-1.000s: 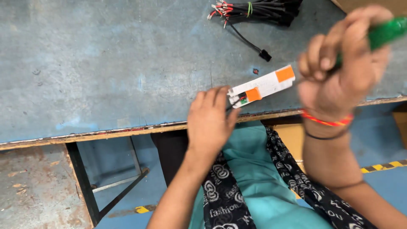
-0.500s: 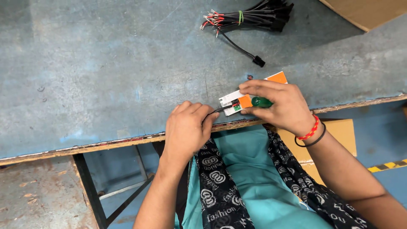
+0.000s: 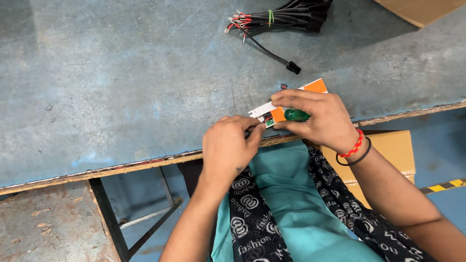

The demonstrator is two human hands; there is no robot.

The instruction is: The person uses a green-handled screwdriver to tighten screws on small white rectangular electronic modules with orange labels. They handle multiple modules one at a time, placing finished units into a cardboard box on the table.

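Head view: white and orange module (image 3: 296, 99) lying flat at near edge of blue surface (image 3: 121, 87), slightly right of centre, long axis running left-near to right-far.

Right hand (image 3: 318, 116) resting over the module, fingers curled and pressed tight round a green-handled screwdriver (image 3: 296, 115), tool tip pointing left toward the module's left end w/ small green circuit bit. Red bead band + black band (image 3: 357, 148) at the wrist.

Left hand (image 3: 230, 145) just left-near of the module, at the surface edge, fingers bunched together, tips pinching something thin right by the module's left end; too small to tell exactly what.

Far on the surface, centre-right: bundle of black wires (image 3: 291, 14) w/ red and white ends, tied by a green band; single black lead w/ connector (image 3: 293, 67) trailing toward the module, apart from it.

Brown cardboard box (image 3: 393, 148) below the surface at right. Teal garment and black patterned scarf (image 3: 247, 213) near centre.
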